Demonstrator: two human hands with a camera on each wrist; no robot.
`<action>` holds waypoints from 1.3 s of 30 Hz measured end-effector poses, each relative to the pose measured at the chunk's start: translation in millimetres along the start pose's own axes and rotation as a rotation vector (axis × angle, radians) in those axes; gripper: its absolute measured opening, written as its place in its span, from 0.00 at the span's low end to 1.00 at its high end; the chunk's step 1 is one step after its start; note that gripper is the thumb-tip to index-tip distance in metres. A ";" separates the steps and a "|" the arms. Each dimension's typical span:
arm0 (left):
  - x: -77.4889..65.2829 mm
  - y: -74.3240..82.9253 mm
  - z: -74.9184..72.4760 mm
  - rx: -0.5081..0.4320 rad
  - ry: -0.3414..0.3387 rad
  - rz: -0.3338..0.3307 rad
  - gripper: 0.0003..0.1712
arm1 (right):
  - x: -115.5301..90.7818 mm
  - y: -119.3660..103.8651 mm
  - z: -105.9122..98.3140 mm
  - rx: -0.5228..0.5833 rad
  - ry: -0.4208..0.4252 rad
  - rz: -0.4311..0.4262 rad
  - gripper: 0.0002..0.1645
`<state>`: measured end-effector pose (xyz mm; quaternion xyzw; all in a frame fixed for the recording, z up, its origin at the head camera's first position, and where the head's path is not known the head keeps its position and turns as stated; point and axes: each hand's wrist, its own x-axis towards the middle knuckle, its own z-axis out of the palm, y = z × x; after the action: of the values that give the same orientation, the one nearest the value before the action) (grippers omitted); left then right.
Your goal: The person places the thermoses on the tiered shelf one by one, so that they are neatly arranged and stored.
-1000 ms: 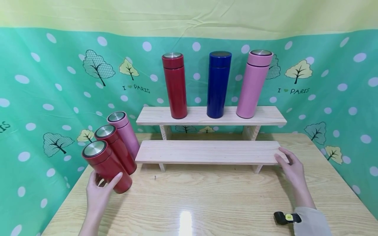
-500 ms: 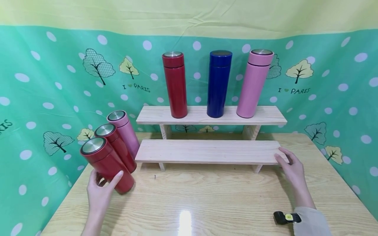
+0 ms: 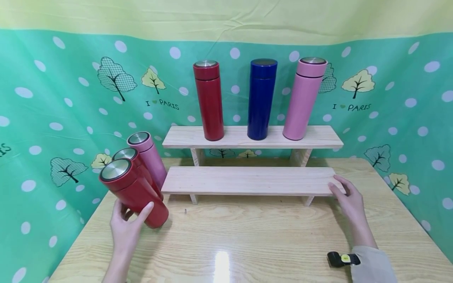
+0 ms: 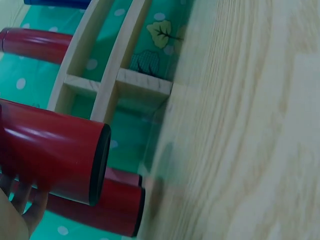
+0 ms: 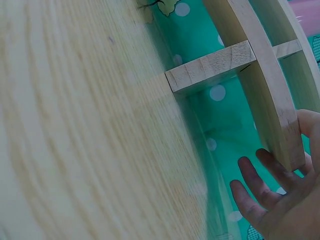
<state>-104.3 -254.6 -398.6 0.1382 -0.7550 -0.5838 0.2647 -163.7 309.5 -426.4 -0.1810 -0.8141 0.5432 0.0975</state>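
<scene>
The glossy red cylindrical flask (image 3: 136, 190), with metallic lid disc (image 3: 115, 169), is tilted above the left part of the wood-grain table (image 3: 265, 236); the left hand (image 3: 125, 228) wraps thumb and fingers around it. The right hand (image 3: 351, 204) pinches the right end of the lower wooden shelf (image 3: 247, 181), other fingers loosely spread.

The head view is bright and fairly clear, overhead light leaving a white glare patch on the near surface (image 3: 269, 239) and soft shadow by the held red bottle (image 3: 136, 192). Both wrist views are dimmer and hazier, grain softly blurred; the wooden shelf (image 5: 270, 80) bows with lens distortion.
</scene>
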 end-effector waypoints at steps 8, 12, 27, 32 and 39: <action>-4.1 7.0 14.5 -0.044 -0.046 0.068 0.34 | 0.9 0.6 2.0 -0.010 0.009 -0.011 0.41; -6.7 12.3 22.6 -0.042 -0.075 0.074 0.35 | 1.1 1.0 3.0 0.000 0.006 0.006 0.42; -14.1 26.8 57.2 -0.088 -0.176 0.142 0.36 | -0.3 1.1 0.8 0.003 0.005 -0.005 0.41; -14.8 30.7 69.5 -0.127 -0.197 0.169 0.36 | 0.0 1.7 0.4 -0.006 0.005 -0.013 0.42; -12.3 39.4 88.2 -0.180 -0.231 0.202 0.36 | 0.5 1.4 -0.5 -0.015 0.009 -0.017 0.42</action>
<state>-139.7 -165.8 -379.7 -0.0306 -0.7352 -0.6314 0.2448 -163.7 310.6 -427.5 -0.1770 -0.8191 0.5355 0.1043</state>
